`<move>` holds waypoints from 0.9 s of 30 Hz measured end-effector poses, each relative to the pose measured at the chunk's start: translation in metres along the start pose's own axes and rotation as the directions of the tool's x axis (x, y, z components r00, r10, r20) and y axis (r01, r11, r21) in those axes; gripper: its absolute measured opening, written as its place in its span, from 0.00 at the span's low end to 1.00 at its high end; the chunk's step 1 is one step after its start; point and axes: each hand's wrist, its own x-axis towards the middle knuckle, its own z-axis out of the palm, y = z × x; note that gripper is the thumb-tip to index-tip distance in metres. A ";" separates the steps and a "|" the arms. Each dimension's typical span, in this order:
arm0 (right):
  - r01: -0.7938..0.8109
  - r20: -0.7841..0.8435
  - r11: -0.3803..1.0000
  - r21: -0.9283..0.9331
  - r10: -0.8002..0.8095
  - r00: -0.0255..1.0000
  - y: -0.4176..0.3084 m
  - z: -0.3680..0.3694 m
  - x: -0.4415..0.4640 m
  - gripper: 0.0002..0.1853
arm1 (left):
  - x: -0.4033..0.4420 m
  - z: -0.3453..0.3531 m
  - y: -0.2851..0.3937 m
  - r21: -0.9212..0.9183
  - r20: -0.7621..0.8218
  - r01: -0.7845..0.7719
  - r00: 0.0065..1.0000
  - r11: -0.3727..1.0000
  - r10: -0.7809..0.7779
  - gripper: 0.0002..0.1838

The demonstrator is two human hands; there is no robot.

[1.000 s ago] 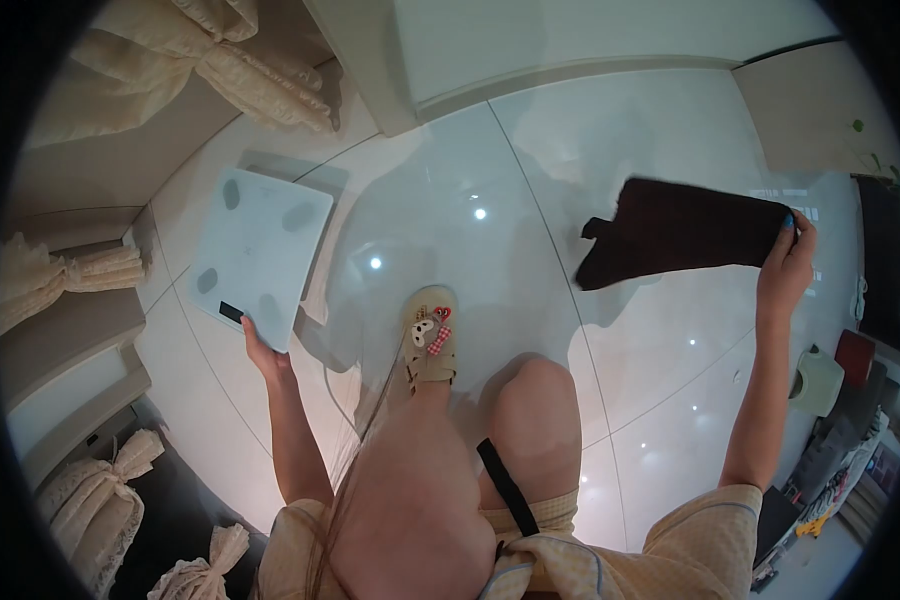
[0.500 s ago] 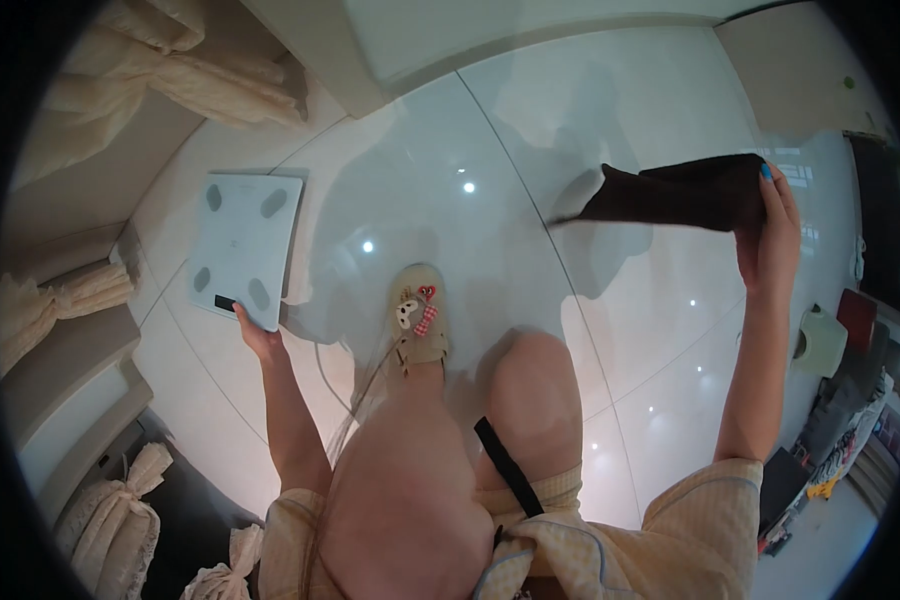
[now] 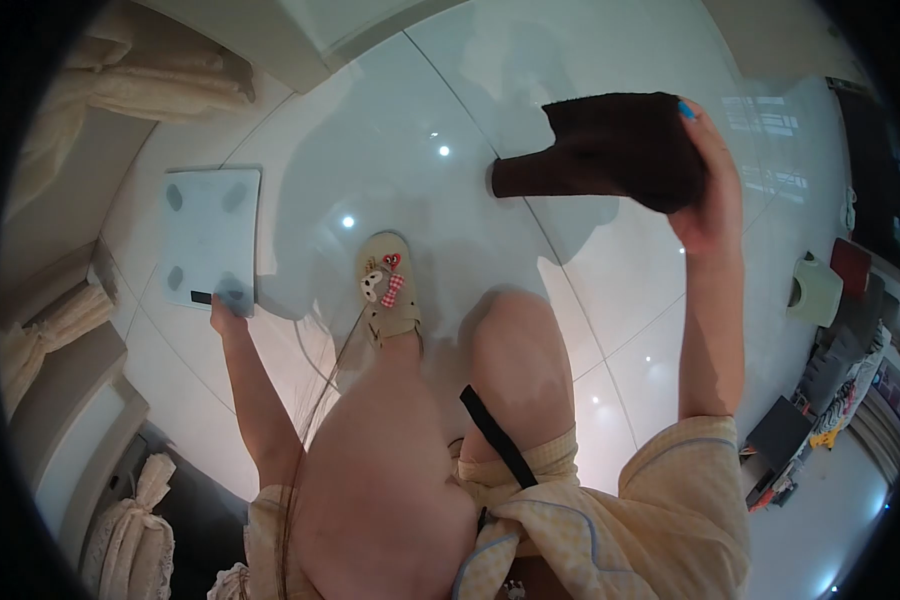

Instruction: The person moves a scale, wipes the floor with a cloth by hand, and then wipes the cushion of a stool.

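A: The right grip, what is it grasping?

B: A dark brown cloth. The hand is wrapped around its broad end, with a blue-painted nail showing at the upper corner.

A: And the rest of the cloth?

B: It reaches out toward the person's left, over the pale tiled floor. There's a notch in the far side, and a narrower strip runs on past it.

A: What about the left grip?

B: Grasping too: it has the near edge of a white bathroom scale, right beside the small black display. The other fingers are hidden, so I can't tell how far they go under.

A: Is the scale flat on the floor?

B: I can't tell. It's face up, with grey oval pads near its corners, well apart from the cloth.

A: Anything between the two?

B: A beige slipper on one foot, decorated with a red heart and a checked bow. Nearer the body, a black strap lies by the other bent knee.
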 end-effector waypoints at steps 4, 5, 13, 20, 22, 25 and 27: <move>-0.018 0.158 1.000 0.009 0.016 0.987 0.019 0.009 -0.007 0.12 | 0.006 0.007 -0.003 -0.039 -0.085 -0.021 0.996 0.999 0.018 0.23; -0.019 0.154 1.000 0.011 0.017 0.988 0.025 0.012 -0.010 0.12 | 0.006 0.009 -0.004 -0.050 -0.110 -0.070 0.992 0.996 0.064 0.22; -0.226 0.465 0.964 0.143 0.137 0.875 0.071 0.072 -0.034 0.08 | -0.249 0.134 0.044 -0.249 0.900 -0.650 0.118 0.718 0.419 0.39; -0.279 0.543 0.955 0.101 0.182 0.820 0.100 0.089 -0.073 0.08 | -0.281 0.130 0.070 -0.007 0.994 -0.684 -0.083 0.729 -0.068 0.25; -0.254 0.436 0.966 0.053 0.207 0.876 0.103 0.091 -0.090 0.09 | -0.268 0.118 0.082 -0.115 0.984 -0.838 -0.025 0.533 0.174 0.17; -0.197 0.324 0.977 0.078 0.162 0.932 0.151 0.086 -0.101 0.09 | -0.266 0.107 0.110 -0.043 0.929 -0.877 0.142 0.479 0.342 0.12; -0.149 0.325 0.977 0.151 0.093 0.941 0.169 0.093 -0.101 0.10 | -0.271 0.119 0.125 0.066 0.924 -0.941 0.183 0.333 0.336 0.11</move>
